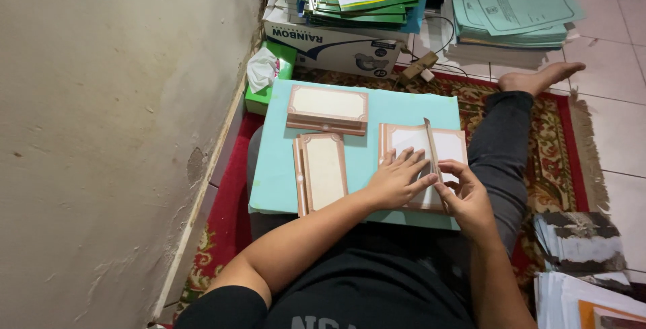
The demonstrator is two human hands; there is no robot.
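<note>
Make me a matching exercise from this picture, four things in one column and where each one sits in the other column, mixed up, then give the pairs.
Things:
1. Tissue box
2. Left hand
3. Stack of green papers
4. Right hand

Places:
A. On the tiled floor, top right
B. Flat on the open bordered card
C. Against the wall, at the light blue board's far left corner
D. Pinching the card's upright flap

Pairs: 1-C, 2-B, 3-A, 4-D
</note>
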